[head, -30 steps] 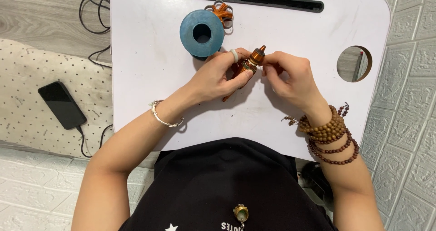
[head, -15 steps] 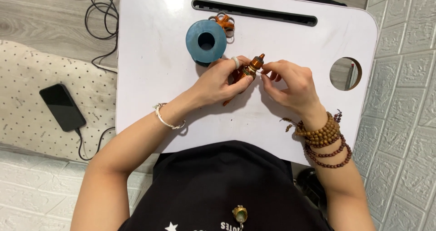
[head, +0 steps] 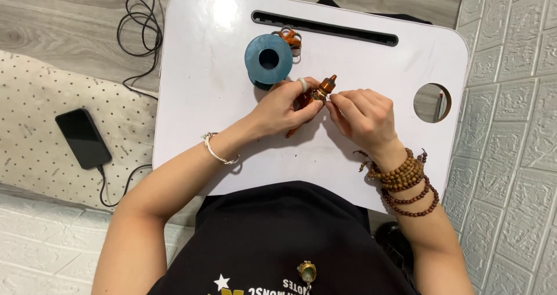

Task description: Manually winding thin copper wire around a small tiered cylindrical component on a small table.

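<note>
Amber-brown beads [head: 318, 92] sit pinched between my two sets of fingertips, just above the white tray [head: 203, 98]. My left hand [head: 284, 106] is closed on the strand from below, thumb and forefinger clamping it so it stands tilted and steady, its dark end bead pointing up and away from me; a pale ring shows on one finger. My right hand [head: 362, 118] meets it from the other side, fingertips nipped together at the strand's upper part, seemingly on a thread or a small piece too fine to make out. I judge the left acts as a vice and the right does the fine work, which is why both hover close together rather than resting flat. A reddish tail of the strand hangs down under my left palm towards the tray.

Just beyond my left fingers lies a blue spool [head: 268, 60], near enough to draw from, with a small orange knot of cord [head: 289, 38] touching its far side. Past that runs the tray's dark slot [head: 325, 28]. Well off to my right is a round hole [head: 432, 102]. On my right wrist sit wooden bracelets [head: 403, 176], on my left a thin bangle [head: 219, 151]. Far to the left, a phone [head: 83, 138] lies on a dotted cushion [head: 35, 127], its cable trailing over the floor.
</note>
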